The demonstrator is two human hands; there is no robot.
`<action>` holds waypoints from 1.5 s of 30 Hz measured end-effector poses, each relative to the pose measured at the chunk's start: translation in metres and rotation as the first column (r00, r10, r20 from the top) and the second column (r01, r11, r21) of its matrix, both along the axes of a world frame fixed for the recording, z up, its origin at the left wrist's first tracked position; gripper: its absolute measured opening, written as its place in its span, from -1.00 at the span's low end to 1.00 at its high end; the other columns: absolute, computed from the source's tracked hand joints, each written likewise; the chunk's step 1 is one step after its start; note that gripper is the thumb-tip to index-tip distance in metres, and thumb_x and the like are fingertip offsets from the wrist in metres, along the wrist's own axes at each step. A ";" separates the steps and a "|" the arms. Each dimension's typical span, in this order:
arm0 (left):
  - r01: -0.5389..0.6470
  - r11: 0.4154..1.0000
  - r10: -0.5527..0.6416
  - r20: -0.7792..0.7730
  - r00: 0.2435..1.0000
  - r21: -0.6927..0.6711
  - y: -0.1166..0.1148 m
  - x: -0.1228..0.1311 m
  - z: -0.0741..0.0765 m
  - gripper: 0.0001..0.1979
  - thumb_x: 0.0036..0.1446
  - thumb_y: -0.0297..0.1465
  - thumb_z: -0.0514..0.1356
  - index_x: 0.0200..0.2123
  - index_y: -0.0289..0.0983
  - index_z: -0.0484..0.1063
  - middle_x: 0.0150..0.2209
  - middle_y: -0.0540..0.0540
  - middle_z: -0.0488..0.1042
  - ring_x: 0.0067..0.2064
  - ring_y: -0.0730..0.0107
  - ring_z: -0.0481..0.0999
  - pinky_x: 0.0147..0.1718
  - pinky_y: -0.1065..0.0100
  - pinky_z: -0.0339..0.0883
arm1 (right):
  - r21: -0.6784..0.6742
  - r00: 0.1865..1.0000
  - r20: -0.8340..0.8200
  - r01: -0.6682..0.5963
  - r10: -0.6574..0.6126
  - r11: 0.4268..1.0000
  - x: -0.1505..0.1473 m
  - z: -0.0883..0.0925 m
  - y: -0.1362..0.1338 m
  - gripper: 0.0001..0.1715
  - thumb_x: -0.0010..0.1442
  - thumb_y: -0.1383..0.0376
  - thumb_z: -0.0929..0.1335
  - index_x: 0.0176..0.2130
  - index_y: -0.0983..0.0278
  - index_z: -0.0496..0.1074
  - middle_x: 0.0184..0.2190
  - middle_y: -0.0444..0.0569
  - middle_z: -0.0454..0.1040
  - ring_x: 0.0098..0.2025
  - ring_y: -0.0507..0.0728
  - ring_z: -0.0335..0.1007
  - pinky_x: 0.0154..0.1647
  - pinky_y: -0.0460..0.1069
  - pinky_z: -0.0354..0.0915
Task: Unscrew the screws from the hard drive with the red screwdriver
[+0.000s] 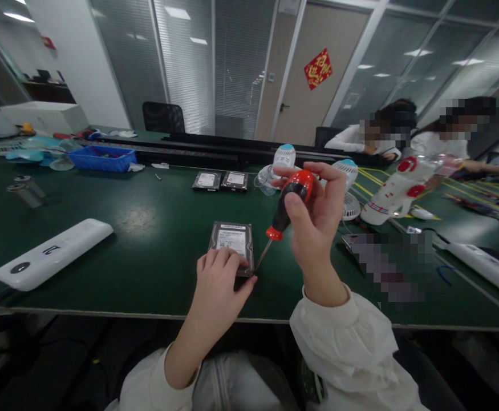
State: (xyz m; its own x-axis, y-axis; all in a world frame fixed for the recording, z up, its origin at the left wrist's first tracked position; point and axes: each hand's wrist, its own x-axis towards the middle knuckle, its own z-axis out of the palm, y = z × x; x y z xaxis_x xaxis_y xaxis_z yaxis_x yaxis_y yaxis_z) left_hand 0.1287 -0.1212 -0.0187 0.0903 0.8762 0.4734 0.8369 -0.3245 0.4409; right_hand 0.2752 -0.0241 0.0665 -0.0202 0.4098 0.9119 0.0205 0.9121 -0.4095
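A hard drive with a white label lies on the green table in front of me. My left hand grips its near end, fingers on the top face and thumb at the near edge, so part of the label is covered. In my right hand is a screwdriver with a red and black handle, held at a slant. Its thin shaft points down to the drive's near right corner. Whether the tip sits in a screw is too small to tell.
Two more hard drives lie farther back. White power banks rest left and right. Beyond are a blue basket, small white fans, a large bottle and a phone. Two people sit at the far right.
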 end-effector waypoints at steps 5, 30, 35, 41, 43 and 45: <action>-0.004 1.000 0.004 -0.002 1.000 -0.009 0.001 0.000 0.002 -0.86 0.20 -0.41 0.33 -0.19 -0.18 0.44 -0.12 -0.10 0.53 -0.02 0.04 0.45 -0.04 0.04 0.26 | -0.012 1.000 -0.020 0.000 0.000 1.000 -0.003 0.000 -0.002 -0.55 0.25 0.20 0.45 0.04 0.10 0.22 0.00 -0.06 0.57 -0.09 0.10 0.60 0.05 0.16 0.54; -0.008 1.000 0.008 -0.007 1.000 0.005 0.001 0.000 0.000 -0.86 0.21 -0.41 0.32 -0.19 -0.17 0.43 -0.12 -0.10 0.54 -0.02 0.04 0.46 -0.04 0.04 0.26 | 0.000 1.000 0.020 0.011 -0.011 1.000 0.002 -0.001 0.002 -0.69 0.40 0.09 0.28 0.08 0.10 0.25 0.01 -0.04 0.54 -0.03 0.14 0.58 0.05 0.20 0.52; -0.001 1.000 0.001 -0.005 1.000 0.001 0.000 0.000 0.001 -0.86 0.20 -0.42 0.33 -0.19 -0.18 0.43 -0.13 -0.10 0.53 -0.03 0.03 0.45 -0.05 0.04 0.25 | 0.054 0.985 0.024 0.171 -0.173 0.984 0.003 0.001 0.000 -0.57 0.23 0.14 0.46 0.07 0.10 0.39 -0.03 -0.04 0.46 -0.09 0.12 0.48 -0.09 0.12 0.51; 0.007 1.000 -0.007 -0.002 1.000 0.005 0.001 0.000 0.001 -0.87 0.21 -0.42 0.32 -0.19 -0.18 0.43 -0.12 -0.10 0.53 -0.03 0.03 0.45 -0.05 0.04 0.25 | 0.027 0.979 0.076 0.186 -0.187 0.982 0.005 -0.001 -0.002 -0.54 0.31 0.10 0.38 0.17 0.08 0.40 0.02 -0.02 0.51 -0.01 0.19 0.51 0.00 0.21 0.52; 0.005 1.000 -0.005 -0.002 1.000 0.008 0.001 0.000 0.001 -0.86 0.21 -0.42 0.32 -0.19 -0.18 0.43 -0.12 -0.10 0.54 -0.03 0.04 0.45 -0.05 0.04 0.25 | 0.011 0.989 0.068 0.129 -0.130 0.992 0.005 -0.001 -0.001 -0.52 0.37 0.07 0.31 0.23 0.06 0.34 0.07 -0.01 0.52 0.05 0.22 0.53 0.05 0.25 0.52; 0.003 1.000 -0.003 -0.004 1.000 0.009 0.001 0.000 0.001 -0.86 0.21 -0.41 0.31 -0.18 -0.19 0.43 -0.12 -0.10 0.54 -0.03 0.03 0.45 -0.05 0.04 0.25 | 0.009 0.995 0.051 0.082 -0.082 0.997 0.004 -0.001 -0.001 -0.54 0.40 0.05 0.26 0.23 0.03 0.30 0.07 -0.02 0.53 0.07 0.22 0.55 0.05 0.26 0.53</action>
State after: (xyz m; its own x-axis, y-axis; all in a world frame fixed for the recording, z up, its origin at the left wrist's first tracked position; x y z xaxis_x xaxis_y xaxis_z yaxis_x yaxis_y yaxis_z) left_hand 0.1287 -0.1206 -0.0180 0.0950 0.8717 0.4808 0.8378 -0.3309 0.4342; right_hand 0.2790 -0.0247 0.0652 -0.0331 0.4056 0.9135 0.1162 0.9093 -0.3995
